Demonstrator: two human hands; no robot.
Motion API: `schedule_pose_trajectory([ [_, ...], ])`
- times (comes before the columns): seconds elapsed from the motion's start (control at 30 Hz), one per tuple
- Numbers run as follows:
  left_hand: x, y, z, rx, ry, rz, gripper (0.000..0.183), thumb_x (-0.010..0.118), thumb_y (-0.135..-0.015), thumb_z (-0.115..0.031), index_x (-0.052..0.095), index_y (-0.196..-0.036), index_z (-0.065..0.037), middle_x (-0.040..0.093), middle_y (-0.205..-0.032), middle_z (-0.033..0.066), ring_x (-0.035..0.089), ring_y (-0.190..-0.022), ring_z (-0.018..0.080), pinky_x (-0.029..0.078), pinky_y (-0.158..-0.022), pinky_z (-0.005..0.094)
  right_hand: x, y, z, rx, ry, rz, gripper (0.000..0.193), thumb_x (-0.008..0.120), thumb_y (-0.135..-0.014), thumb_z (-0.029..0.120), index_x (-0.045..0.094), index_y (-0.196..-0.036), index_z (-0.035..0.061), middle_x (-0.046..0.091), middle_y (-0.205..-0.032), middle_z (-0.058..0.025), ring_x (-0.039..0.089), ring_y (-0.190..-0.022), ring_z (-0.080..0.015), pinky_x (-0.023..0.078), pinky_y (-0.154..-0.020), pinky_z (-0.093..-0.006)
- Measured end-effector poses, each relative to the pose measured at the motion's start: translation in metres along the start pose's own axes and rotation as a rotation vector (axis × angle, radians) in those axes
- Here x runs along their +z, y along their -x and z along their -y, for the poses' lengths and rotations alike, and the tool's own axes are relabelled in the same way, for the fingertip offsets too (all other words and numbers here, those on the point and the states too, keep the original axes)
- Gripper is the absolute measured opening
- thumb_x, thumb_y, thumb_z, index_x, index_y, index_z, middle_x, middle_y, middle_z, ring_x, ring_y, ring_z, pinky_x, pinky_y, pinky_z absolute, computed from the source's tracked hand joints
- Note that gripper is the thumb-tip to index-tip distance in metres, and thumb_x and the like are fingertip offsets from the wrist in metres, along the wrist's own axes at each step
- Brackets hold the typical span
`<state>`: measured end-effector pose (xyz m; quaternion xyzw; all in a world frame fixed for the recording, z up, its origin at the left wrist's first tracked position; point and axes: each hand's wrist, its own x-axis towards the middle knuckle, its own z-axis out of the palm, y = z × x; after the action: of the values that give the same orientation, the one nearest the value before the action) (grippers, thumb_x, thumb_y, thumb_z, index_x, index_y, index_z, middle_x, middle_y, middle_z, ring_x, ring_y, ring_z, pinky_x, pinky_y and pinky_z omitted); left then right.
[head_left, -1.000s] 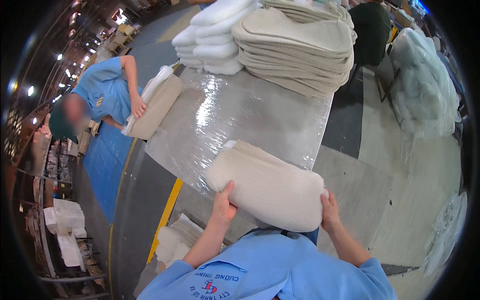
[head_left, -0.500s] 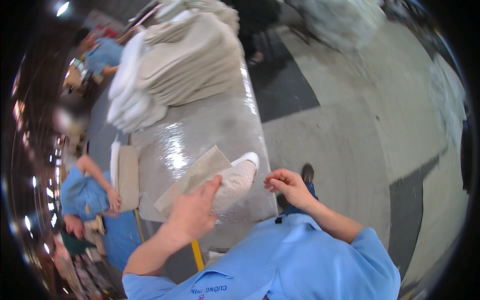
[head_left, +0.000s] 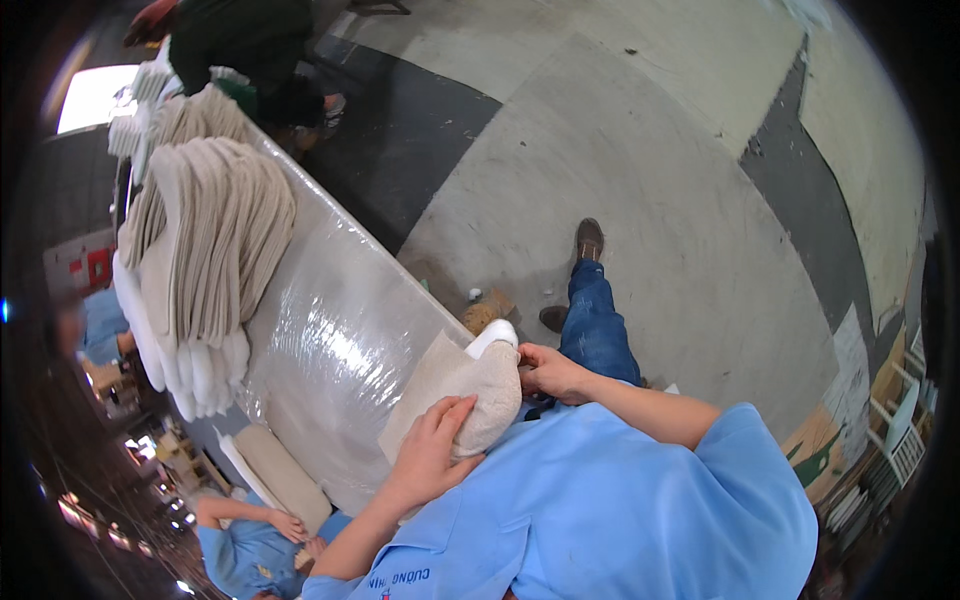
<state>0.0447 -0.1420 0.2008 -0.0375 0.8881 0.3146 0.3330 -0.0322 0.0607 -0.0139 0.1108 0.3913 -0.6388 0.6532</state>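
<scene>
At the table's near edge lies a beige, textured fabric piece (head_left: 488, 392) with a rounded white padded end (head_left: 495, 336). My left hand (head_left: 432, 446) rests flat on its near part, fingers stretched out and thumb apart. Beside its right edge is my right hand (head_left: 555, 374), with fingers curled together and touching the edge close to the white end. What those fingertips grip is hidden. Part of the fabric's underside cannot be seen.
The table (head_left: 310, 330) has a shiny plastic cover. Tall stacks of beige and white padded pieces (head_left: 205, 235) stand at its far left. A co-worker in blue (head_left: 250, 540) handles a beige pad (head_left: 275, 470) across the table. Another person in dark clothes (head_left: 240, 45) stands beyond the stacks.
My view has turned to the right. The fabric piece now sits nearer my body at the table edge. My right hand has come from apart to its edge; my left hand has flattened onto it.
</scene>
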Motion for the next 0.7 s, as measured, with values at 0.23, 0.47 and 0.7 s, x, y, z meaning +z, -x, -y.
schedule_pose_trajectory([
  [0.23,0.03,-0.107,0.068,-0.134,0.207,-0.172,0.043,0.066,-0.099,-0.026,0.062,-0.135,-0.005,0.063,-0.131,0.0148,0.059,-0.123,0.0289,0.045,-0.107,0.0394,0.007,0.0,0.008,-0.024,-0.035,-0.011,0.028,0.072,-0.091,0.003,0.065,-0.118,0.0066,0.067,-0.113,0.0014,0.06,-0.084,-0.01,0.049,-0.072,-0.0278],
  [0.47,0.07,-0.164,0.048,-0.162,0.739,-0.22,0.031,0.063,-0.103,-0.015,0.063,-0.132,-0.004,0.067,-0.115,0.0047,0.061,-0.104,0.0135,0.049,-0.095,0.0291,-0.023,0.018,-0.006,-0.277,-0.056,-0.181,0.025,0.071,-0.091,0.0,0.065,-0.115,0.0044,0.067,-0.103,-0.0016,0.06,-0.087,-0.0088,0.05,-0.078,-0.0262],
  [0.7,0.069,-0.179,0.037,0.078,0.49,-0.325,0.023,0.063,-0.097,-0.003,0.071,-0.118,-0.005,0.065,-0.122,0.009,0.061,-0.11,0.0194,0.049,-0.098,0.0331,-0.062,0.038,0.011,-0.437,0.021,-0.312,0.021,0.063,-0.1,0.002,0.068,-0.12,0.0048,0.066,-0.109,-0.0005,0.062,-0.099,-0.0103,0.05,-0.088,-0.0256],
])
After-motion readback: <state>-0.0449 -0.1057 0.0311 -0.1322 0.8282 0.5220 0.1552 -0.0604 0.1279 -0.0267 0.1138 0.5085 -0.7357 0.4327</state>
